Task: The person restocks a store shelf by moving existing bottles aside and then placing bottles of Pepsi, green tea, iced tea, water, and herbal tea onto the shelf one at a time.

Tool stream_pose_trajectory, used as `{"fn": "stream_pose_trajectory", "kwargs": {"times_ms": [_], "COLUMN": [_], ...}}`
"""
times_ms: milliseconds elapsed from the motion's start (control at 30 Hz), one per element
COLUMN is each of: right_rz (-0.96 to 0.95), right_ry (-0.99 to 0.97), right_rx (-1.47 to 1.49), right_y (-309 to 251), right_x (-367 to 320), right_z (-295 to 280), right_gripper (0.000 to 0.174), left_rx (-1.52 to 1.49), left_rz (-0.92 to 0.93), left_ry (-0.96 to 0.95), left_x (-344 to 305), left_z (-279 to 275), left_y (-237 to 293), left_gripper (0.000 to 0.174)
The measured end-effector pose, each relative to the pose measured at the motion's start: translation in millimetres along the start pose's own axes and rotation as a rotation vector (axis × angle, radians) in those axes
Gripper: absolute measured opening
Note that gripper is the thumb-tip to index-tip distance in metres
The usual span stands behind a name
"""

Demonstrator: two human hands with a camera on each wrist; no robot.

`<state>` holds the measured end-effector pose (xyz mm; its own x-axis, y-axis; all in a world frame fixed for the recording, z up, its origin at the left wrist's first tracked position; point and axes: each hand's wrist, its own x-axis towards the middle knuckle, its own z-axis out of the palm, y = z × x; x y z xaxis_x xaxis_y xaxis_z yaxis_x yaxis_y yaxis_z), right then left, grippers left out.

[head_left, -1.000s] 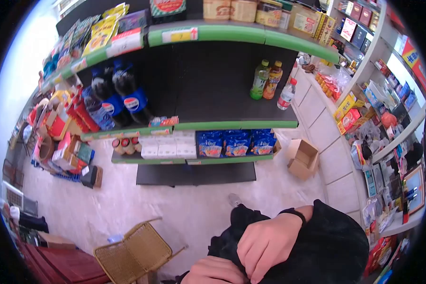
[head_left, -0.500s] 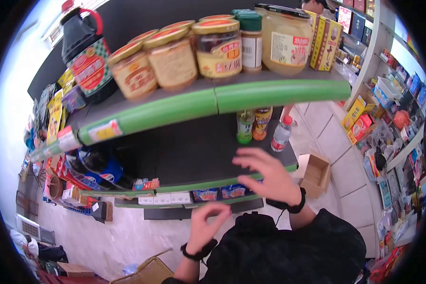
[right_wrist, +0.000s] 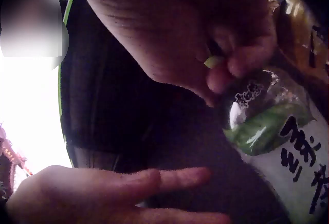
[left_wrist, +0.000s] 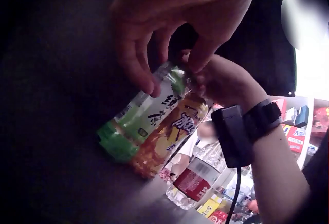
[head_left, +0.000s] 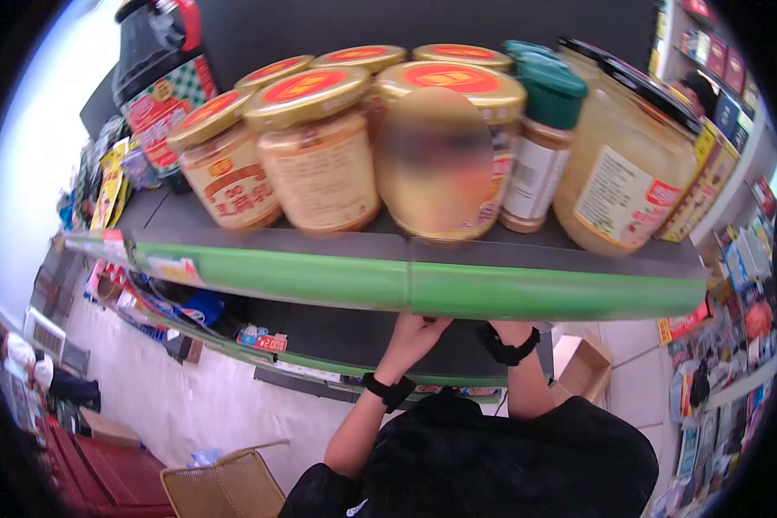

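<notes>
Green tea bottle [left_wrist: 146, 113] axis 7–1 o'clock, cap [right_wrist: 213, 62] at 1. Right hand [left_wrist: 221, 82] pinches cap. Left hand [left_wrist: 169, 23] touches its shoulder, grip unclear. Orange bottle [left_wrist: 169, 142] touching at 4. Shelf edge [head_left: 423, 289] hides fingers.

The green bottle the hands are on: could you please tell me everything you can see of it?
The green bottle is clear plastic, with a green leaf label bearing dark characters and a greenish drink inside. It sits on the dark shelf, its side against an orange bottle. The left hand pinches its shoulder from above, and the right hand pinches its small green cap.
</notes>
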<state>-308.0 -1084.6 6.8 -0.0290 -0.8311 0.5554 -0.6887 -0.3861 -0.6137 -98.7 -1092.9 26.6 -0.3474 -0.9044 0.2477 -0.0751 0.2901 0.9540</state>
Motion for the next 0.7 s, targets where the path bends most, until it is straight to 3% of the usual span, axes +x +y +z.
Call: {"fn": "stream_pose_trajectory", "kwargs": {"times_ms": [100,133,167,233,300,367,433,500,700], "right_rz": [-0.066,-0.188,-0.234,-0.329,-0.24,-0.283,-0.388,-0.636,-0.79], "right_ry": [-0.126,-0.089,-0.058,0.004,-0.093,-0.155,-0.252,-0.253,-0.797], "right_rx": [-0.123,-0.174,-0.168,-0.137,0.193,0.308,0.374,0.527,0.925], "right_y": [-5.3,-36.5,-59.9,-102.8,-140.5,-177.7,-214.5,-249.7,-364.2], "right_x": [8.4,20.1,27.3,30.4,23.4,7.5,-11.2,-33.9,-148.2], "right_z": [18.1,19.3,17.7,15.6,11.4,12.7,16.0,33.0,78.0], "right_gripper": [0.033,0.029,0.029,0.031,0.034,0.034,0.034,0.033,0.035], "left_rx": [0.036,-0.037,-0.041,0.02,0.174,0.274,0.344,0.438,0.612], "left_rz": [-0.073,-0.148,-0.046,-0.061,-0.013,0.062,0.122,0.06,-0.198], "left_ry": [0.072,0.07,0.137,0.273,0.35,0.467,0.564,0.68,1.013], "left_x": [-5.3,-9.3,-15.4,-33.4,-61.4,-99.0,-151.7,-216.3,-448.1], "left_z": [5.1,4.1,2.6,-4.5,-21.5,-35.9,-56.2,-72.2,-83.2], "left_y": [-20.1,-22.9,-24.6,-21.5,1.1,0.2,16.7,18.9,45.1], "left_gripper": [0.031,0.038,0.061,0.065,0.07,0.074,0.072,0.069,0.064]}}
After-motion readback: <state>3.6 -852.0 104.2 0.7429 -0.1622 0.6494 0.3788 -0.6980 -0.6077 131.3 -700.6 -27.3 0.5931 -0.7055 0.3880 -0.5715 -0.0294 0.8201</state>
